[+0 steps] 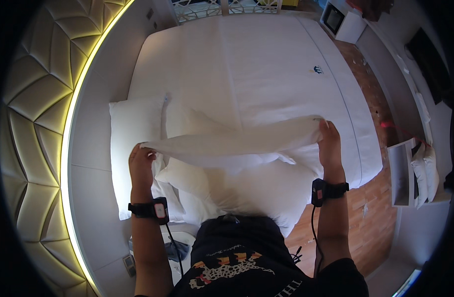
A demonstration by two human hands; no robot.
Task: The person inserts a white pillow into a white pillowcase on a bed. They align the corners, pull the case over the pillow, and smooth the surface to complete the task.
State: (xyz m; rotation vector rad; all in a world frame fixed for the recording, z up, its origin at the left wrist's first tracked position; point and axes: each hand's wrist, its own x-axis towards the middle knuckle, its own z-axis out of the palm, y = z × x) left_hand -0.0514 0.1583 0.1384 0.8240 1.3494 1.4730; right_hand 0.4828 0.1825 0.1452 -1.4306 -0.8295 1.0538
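A white cloth that looks like a pillowcase (237, 142) is stretched across in front of me, above the bed. My left hand (141, 163) pinches its left corner, fingers closed. At the opposite corner my right hand (330, 146) grips it between thumb and fingers. The cloth sags a little between the two hands. Below it, close to my body, lies a plump white pillow (261, 193), partly covered by the cloth. Another white pillow (133, 126) rests on the left side of the bed, beneath and beyond my left hand.
The wide bed (281, 64) has a smooth white cover with a thin dark line. A padded headboard wall (43, 133) with a light strip runs along the left. To the right are wooden floor (358, 218) and a white shelf unit (402, 173) with two white cushions (426, 171).
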